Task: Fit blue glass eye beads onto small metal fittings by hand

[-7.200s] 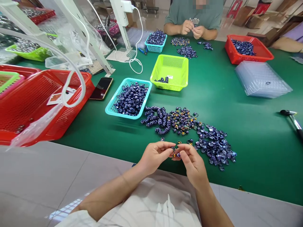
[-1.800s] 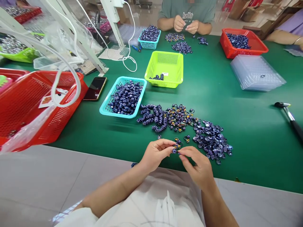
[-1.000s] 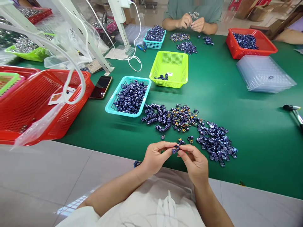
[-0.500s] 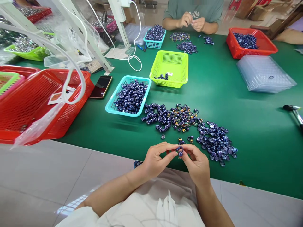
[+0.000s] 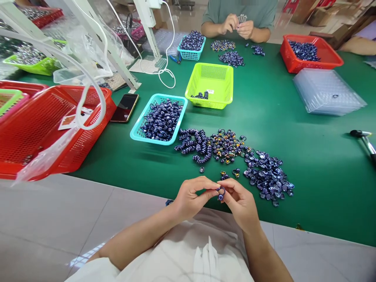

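Nearest us, our left hand and right hand meet just above the near edge of the green table. Thumb and forefinger of each are clamped on one small dark ring, held between them with its shiny bead turned towards us. Just beyond our fingertips we have two loose pieces with orange-gold glints, and a single disc lies a little to the left.

Farther in come our piles: flat blue discs on the right, a gold-flecked heap in the middle, and curving rows of dark rings beside it. Left of these stands a light-blue basket full of dark pieces. Past it, a lime-green basket holds only a few in one corner. At the far side, a co-worker's hands are together at chest height.
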Demonstrator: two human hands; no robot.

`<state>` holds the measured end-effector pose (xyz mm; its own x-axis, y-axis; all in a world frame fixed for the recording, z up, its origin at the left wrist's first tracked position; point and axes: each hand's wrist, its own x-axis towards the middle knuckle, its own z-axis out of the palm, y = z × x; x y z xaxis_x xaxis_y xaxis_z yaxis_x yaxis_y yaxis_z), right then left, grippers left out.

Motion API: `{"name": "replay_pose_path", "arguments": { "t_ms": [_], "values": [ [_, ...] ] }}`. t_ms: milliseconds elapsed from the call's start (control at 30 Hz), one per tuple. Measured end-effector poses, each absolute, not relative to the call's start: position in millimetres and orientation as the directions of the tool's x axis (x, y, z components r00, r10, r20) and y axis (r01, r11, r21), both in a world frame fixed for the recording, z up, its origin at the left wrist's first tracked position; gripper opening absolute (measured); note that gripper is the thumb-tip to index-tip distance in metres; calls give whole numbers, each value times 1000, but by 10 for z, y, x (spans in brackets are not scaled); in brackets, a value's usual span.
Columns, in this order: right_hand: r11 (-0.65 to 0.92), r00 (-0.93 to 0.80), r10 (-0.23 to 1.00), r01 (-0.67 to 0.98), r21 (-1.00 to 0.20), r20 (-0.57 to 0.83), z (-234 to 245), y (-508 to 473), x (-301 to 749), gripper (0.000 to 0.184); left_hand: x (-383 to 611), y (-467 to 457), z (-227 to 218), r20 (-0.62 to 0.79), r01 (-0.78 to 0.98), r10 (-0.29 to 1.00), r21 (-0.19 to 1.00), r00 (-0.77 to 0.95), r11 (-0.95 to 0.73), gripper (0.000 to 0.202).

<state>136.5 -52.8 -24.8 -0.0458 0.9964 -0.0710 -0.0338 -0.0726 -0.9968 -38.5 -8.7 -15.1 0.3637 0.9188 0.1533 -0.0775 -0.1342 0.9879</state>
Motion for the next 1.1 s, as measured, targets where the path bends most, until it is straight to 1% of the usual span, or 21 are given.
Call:
{"name": "replay_pose_path", "arguments": {
  "t_ms": [67,133,167,200,233,267,333,400,433,500,533,600,667,733,800,900,967,1100],
  "values": [
    [45,-121,992,102,-994,33,-221,-525,1434,27,-399,-62,-132,-34,-126,906,987,421,96,8],
    [155,-207,972,195,-968,114,-178,-510,1496,33,-416,-28,-107,-231,-164,833,920,503,355,12],
    [190,-240,961,217,-958,136,-156,-500,1517,34,-423,-12,-93,-299,-174,790,876,535,450,15],
    [207,-261,954,224,-952,147,-139,-492,1529,35,-431,4,-80,-344,-175,757,842,555,511,18],
    [210,-270,951,219,-953,148,-127,-486,1531,34,-437,18,-69,-368,-168,743,827,559,536,21],
    [206,-266,953,206,-957,148,-122,-483,1525,33,-444,30,-60,-376,-152,748,834,547,530,23],
    [194,-226,962,168,-967,153,-134,-486,1488,30,-457,47,-49,-347,-106,792,884,503,455,26],
    [193,-174,970,131,-972,169,-168,-501,1432,25,-467,57,-51,-254,-68,838,943,483,326,34],
    [197,-150,972,118,-973,179,-189,-511,1402,21,-469,59,-57,-190,-62,847,965,496,253,42],
    [213,-104,974,108,-971,202,-231,-535,1344,15,-463,54,-82,-69,-63,832,990,550,124,58],
    [226,-81,973,111,-968,218,-249,-547,1320,14,-455,47,-100,-22,-71,818,995,575,76,60],
    [254,-50,967,125,-959,250,-279,-567,1285,14,-432,24,-143,43,-103,801,994,597,23,53],
    [279,-34,960,139,-950,277,-298,-581,1265,15,-406,-4,-190,79,-156,803,988,591,17,47],
    [299,-22,954,154,-942,299,-303,-587,1252,16,-387,-27,-228,94,-198,805,980,586,30,47],
    [318,-3,946,182,-930,323,-296,-585,1241,17,-382,-37,-247,88,-203,800,978,593,43,46],
    [337,15,936,237,-911,351,-267,-569,1233,16,-403,-25,-232,72,-167,800,985,596,36,43],
    [336,13,935,279,-900,353,-243,-552,1241,14,-434,-5,-197,67,-112,796,994,601,1,40],
    [287,-30,954,375,-881,298,-218,-508,1283,12,-512,30,-96,119,24,803,986,583,-163,48]
  ]
}}
